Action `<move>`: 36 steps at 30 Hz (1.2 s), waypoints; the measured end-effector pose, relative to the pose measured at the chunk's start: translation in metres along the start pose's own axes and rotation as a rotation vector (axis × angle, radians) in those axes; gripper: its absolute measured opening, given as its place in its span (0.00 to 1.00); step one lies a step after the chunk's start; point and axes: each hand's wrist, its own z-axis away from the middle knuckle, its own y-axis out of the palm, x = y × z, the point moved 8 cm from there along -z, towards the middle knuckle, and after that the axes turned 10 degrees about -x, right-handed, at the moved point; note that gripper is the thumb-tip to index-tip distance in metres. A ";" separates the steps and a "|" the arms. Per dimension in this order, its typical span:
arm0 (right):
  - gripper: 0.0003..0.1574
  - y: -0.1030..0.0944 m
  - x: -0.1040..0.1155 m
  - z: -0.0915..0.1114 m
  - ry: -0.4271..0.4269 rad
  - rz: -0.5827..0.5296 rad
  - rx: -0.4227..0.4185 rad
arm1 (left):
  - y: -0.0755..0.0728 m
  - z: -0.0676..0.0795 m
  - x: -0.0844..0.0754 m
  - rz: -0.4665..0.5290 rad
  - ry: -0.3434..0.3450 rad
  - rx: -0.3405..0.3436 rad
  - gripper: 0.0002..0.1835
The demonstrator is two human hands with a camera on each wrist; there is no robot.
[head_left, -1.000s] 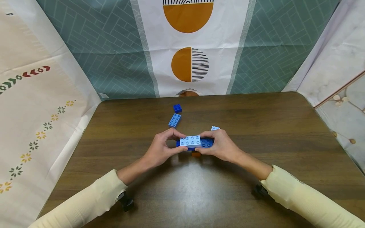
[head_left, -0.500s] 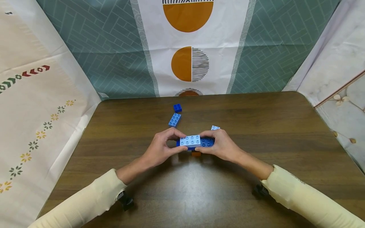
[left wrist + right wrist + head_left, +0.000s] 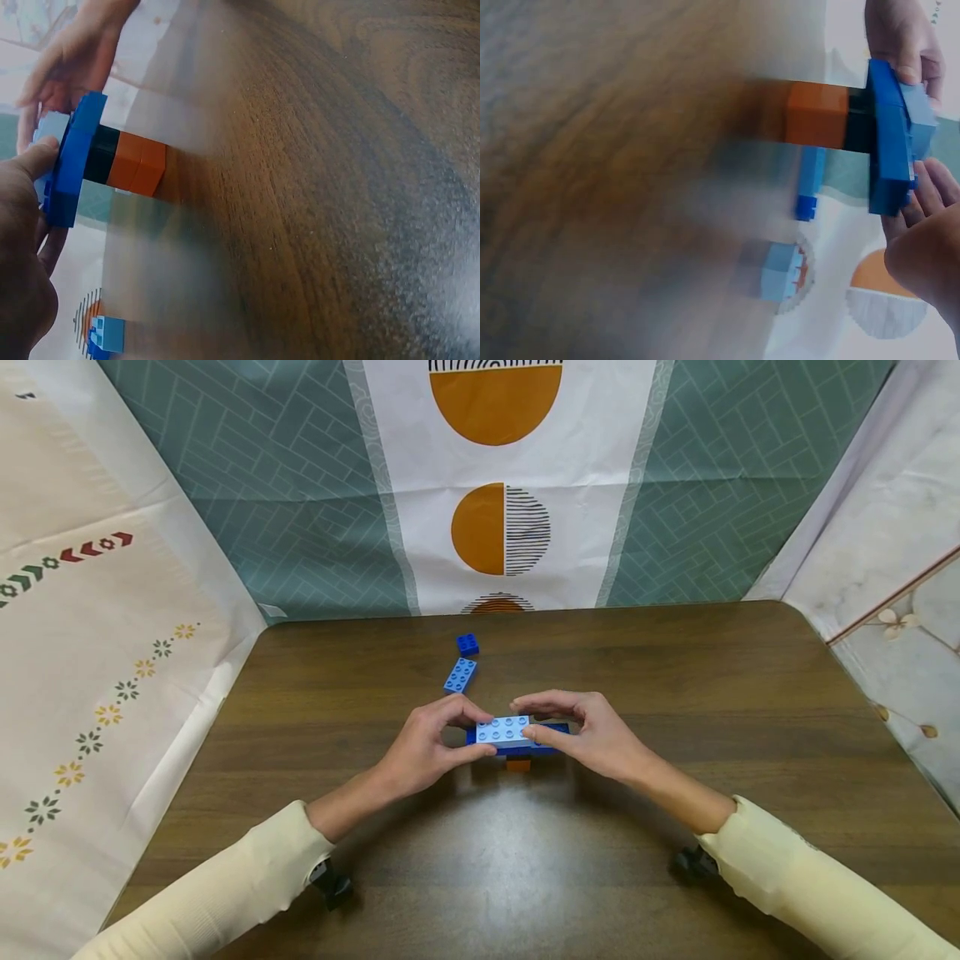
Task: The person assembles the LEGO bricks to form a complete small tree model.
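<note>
At the middle of the table, a tower of toy building bricks stands upright. Orange bricks (image 3: 139, 163) form its foot, with a dark brick (image 3: 102, 154) above them. A wide layer of blue bricks (image 3: 552, 747) lies across that, and a light blue brick (image 3: 502, 731) sits on top. My left hand (image 3: 429, 745) pinches the left end of the light blue brick between thumb and fingers. Spread around its other end is my right hand (image 3: 600, 739), thumb touching the right edge and the other fingers raised behind, apart from the tower.
Beyond the left hand lie a medium blue brick (image 3: 460, 676) and a small dark blue brick (image 3: 467, 645). A loose pale blue brick (image 3: 778, 271) shows in the right wrist view; the right hand hides it from the head view. Patterned cloth (image 3: 315, 527) hangs behind the table (image 3: 675, 668).
My right hand has let go of the bricks, its fingers lifting and its thumb shifting up to the light blue brick's right end. The left hand keeps its pinch.
</note>
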 end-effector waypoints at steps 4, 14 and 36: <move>0.23 0.001 0.007 0.001 -0.022 0.006 0.020 | 0.000 -0.001 -0.002 -0.009 0.006 0.005 0.17; 0.19 0.002 0.008 0.000 -0.058 0.142 -0.032 | 0.000 -0.002 -0.003 -0.015 0.017 0.009 0.18; 0.18 0.004 0.007 -0.001 -0.053 0.070 -0.006 | 0.000 -0.002 -0.009 -0.082 0.064 0.035 0.20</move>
